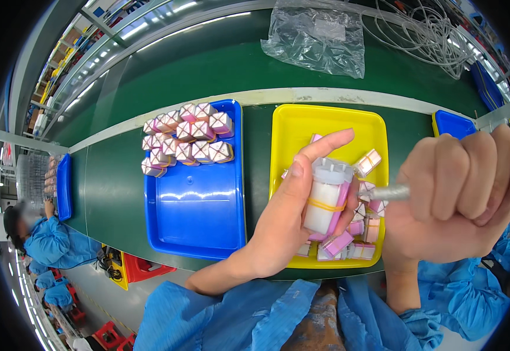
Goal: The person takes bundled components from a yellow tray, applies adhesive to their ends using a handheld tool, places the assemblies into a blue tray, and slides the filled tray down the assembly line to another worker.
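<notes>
Over the yellow tray, my left hand is closed round a white-and-pink block with a yellow rubber band about it and a translucent grey cap with small prongs on top. Its thumb presses the near-left side of the block. At the right, my right hand is curled into a fist round a thin grey rod, blurred at its end. The rod's tip points left towards the block; I cannot tell if they touch. Several similar blocks lie loosely in the yellow tray, partly hidden by my hands.
To the left, a blue tray has banded blocks grouped in its far half. Beyond the pale rail lie a clear plastic bag and a coiled grey cable. Another blue bin stands at right. A person sits far left.
</notes>
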`<action>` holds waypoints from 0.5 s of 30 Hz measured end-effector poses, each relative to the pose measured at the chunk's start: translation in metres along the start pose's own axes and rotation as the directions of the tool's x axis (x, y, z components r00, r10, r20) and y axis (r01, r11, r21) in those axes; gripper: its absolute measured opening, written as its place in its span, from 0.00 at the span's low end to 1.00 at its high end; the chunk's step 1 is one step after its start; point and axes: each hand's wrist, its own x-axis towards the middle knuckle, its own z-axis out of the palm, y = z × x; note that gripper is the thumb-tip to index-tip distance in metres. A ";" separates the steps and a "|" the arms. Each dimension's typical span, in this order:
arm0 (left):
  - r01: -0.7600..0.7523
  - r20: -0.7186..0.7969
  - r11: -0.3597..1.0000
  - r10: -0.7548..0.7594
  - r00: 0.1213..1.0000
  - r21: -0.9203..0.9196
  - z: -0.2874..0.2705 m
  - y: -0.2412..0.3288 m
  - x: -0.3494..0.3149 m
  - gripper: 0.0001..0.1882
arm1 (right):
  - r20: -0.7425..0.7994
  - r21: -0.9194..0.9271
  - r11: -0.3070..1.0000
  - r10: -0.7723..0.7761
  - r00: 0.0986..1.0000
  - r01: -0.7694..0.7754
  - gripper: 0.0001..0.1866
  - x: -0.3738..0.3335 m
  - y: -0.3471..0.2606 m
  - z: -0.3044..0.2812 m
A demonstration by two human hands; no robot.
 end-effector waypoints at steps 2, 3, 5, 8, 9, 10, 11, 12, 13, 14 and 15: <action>0.004 -0.023 0.999 -0.003 1.000 0.052 0.001 -0.003 0.002 0.36 | -0.108 -0.138 0.986 -0.110 0.988 0.095 0.22 -0.003 0.010 0.009; -0.023 -0.016 0.996 0.024 1.000 0.090 0.001 -0.004 0.002 0.35 | -0.110 -0.141 0.985 -0.112 0.988 0.096 0.22 -0.004 0.012 0.009; -0.047 -0.007 0.991 0.049 0.999 0.126 0.002 -0.007 0.002 0.35 | -0.144 -0.095 0.989 -0.129 0.981 0.116 0.22 -0.007 0.011 0.009; -0.071 0.015 0.988 0.069 0.997 0.137 0.003 -0.009 0.002 0.34 | -0.102 -0.052 0.992 -0.120 0.988 0.115 0.22 -0.007 0.009 0.008; -0.074 0.021 0.988 0.072 0.997 0.135 0.003 -0.010 0.001 0.34 | -0.103 -0.052 0.992 -0.120 0.988 0.115 0.22 -0.008 0.009 0.008; -0.078 0.027 0.988 0.075 0.997 0.133 0.003 -0.010 0.002 0.34 | -0.097 -0.068 0.990 -0.128 0.987 0.122 0.22 -0.009 0.009 0.007; -0.077 0.027 0.988 0.074 0.997 0.133 0.004 -0.011 0.002 0.34 | -0.092 -0.083 0.988 -0.136 0.986 0.129 0.22 -0.010 0.009 0.007; -0.090 0.029 0.987 0.087 0.996 0.137 0.004 -0.011 0.002 0.34 | -0.092 -0.084 0.988 -0.136 0.986 0.129 0.22 -0.010 0.008 0.007; -0.103 0.030 0.985 0.100 0.995 0.141 0.005 -0.011 0.002 0.34 | -0.094 -0.106 0.987 -0.130 0.987 0.120 0.22 -0.010 0.008 0.007; -0.103 0.029 0.985 0.100 0.995 0.141 0.005 -0.012 0.002 0.34 | -0.095 -0.127 0.986 -0.123 0.988 0.111 0.22 -0.010 0.007 0.007; -0.123 0.041 0.980 0.118 0.992 0.159 0.004 -0.012 0.002 0.33 | -0.095 -0.126 0.986 -0.123 0.988 0.110 0.22 -0.010 0.007 0.007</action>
